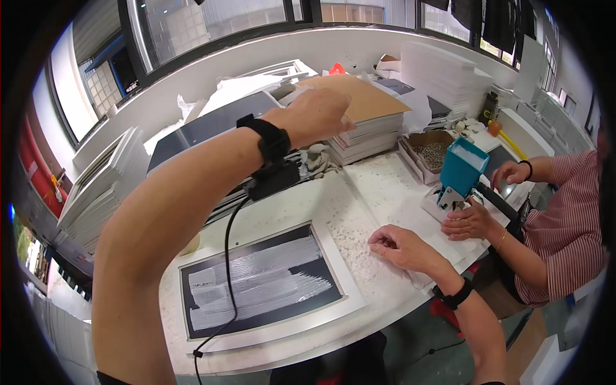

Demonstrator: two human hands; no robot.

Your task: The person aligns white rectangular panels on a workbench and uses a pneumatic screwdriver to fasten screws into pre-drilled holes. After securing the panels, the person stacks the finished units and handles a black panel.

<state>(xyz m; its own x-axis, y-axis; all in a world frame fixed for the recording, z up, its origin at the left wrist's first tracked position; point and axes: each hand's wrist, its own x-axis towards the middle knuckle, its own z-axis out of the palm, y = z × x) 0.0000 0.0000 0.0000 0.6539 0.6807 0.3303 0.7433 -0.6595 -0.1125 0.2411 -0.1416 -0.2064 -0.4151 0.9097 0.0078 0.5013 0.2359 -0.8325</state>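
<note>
My left hand (313, 117), wearing a black wrist strap, reaches across to the stack of boards with a brown top sheet (366, 93). Its fingers are bent together at the sheet's near left side; whatever they grip is hidden. Below that arm lies a white frame (350, 301) around a dark panel (305, 277) smeared with broad whitish-grey strokes of paste. A black cable (227, 256) hangs across it. To the right of the frame, my right hand (405, 248) hovers at or rests on the tabletop, fingers curled in, with nothing visible in them.
At the right, a co-worker's hands (467, 221) hold a teal hopper tool (463, 162). A box of small metal pieces (428, 154) stands behind it. White stacked sheets (436, 77) rise at the back; leaning frames (102, 186) stand left. White crumbs cover the table (343, 208).
</note>
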